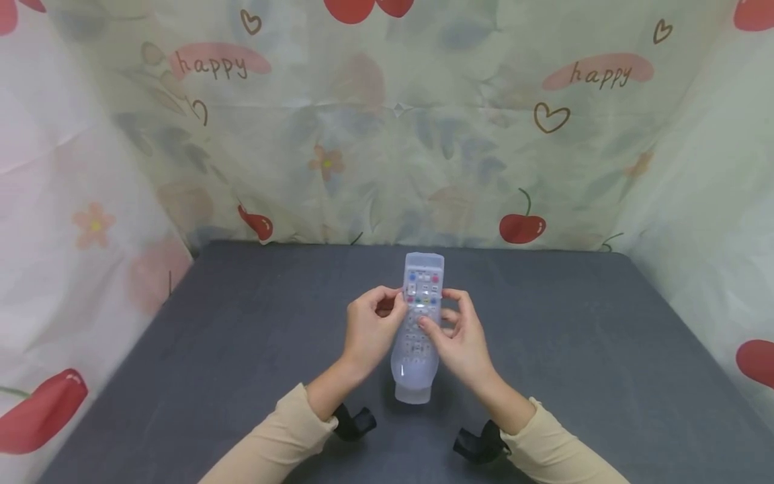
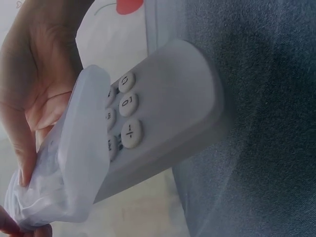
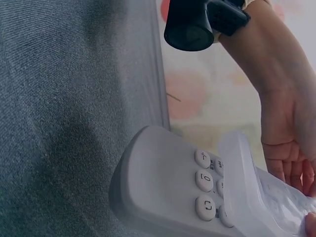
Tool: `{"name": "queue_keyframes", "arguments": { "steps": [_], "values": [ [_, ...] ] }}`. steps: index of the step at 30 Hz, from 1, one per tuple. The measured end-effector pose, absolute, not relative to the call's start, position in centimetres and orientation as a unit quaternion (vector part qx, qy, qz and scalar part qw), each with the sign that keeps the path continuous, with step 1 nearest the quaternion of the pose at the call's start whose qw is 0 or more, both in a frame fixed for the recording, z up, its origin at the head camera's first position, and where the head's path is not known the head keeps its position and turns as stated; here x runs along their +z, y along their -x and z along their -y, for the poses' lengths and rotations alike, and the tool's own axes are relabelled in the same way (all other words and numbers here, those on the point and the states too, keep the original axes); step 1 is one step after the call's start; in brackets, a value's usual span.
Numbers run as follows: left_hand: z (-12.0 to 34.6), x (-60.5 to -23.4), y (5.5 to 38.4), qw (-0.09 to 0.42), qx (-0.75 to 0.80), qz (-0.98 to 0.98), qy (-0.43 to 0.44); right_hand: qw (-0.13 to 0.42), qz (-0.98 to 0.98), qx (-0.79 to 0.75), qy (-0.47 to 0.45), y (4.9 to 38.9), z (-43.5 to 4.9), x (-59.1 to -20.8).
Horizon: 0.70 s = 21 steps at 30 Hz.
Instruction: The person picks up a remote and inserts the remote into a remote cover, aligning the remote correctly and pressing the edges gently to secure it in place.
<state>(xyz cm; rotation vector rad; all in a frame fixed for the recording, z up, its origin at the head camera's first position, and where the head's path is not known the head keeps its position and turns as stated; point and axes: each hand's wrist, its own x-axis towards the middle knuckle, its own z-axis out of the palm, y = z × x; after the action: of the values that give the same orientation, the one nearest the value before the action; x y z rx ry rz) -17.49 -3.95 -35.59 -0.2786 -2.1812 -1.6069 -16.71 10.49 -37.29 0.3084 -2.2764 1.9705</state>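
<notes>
A pale grey remote control [image 2: 168, 94] with white buttons is partly inside a translucent soft sleeve [image 2: 81, 153]. In both wrist views its rounded lower end is bare, and the sleeve's rim stands away from the buttons. The left hand [image 1: 371, 329] pinches the sleeve at its left edge between thumb and index finger. On the opposite side, the right hand [image 1: 464, 343] holds the covered remote, thumb on the front and fingers at the right edge. The remote is raised off the table, its far end towards the back curtain.
Below the hands lies a dark grey tabletop [image 1: 272, 336]. Curtains [image 1: 399, 134] printed with cherries, hearts and flowers enclose its back and sides. Black wrist cameras [image 1: 480, 444] sit by both beige sleeve cuffs, close above the table.
</notes>
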Motion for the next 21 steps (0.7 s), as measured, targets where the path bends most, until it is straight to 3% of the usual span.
{"name": "queue_keyframes", "arguments": {
  "steps": [14, 21],
  "values": [
    [4.0, -35.9, 17.6, 0.197, -0.588, 0.779, 0.093, 0.032, 0.756, 0.649, -0.084, 16.8, -10.7, -36.9],
    [4.6, -34.9, 17.8, 0.116, -0.583, 0.799, 0.095, 0.007, 0.754, 0.648, -0.103, 16.9, -11.2, -36.6]
  ]
}}
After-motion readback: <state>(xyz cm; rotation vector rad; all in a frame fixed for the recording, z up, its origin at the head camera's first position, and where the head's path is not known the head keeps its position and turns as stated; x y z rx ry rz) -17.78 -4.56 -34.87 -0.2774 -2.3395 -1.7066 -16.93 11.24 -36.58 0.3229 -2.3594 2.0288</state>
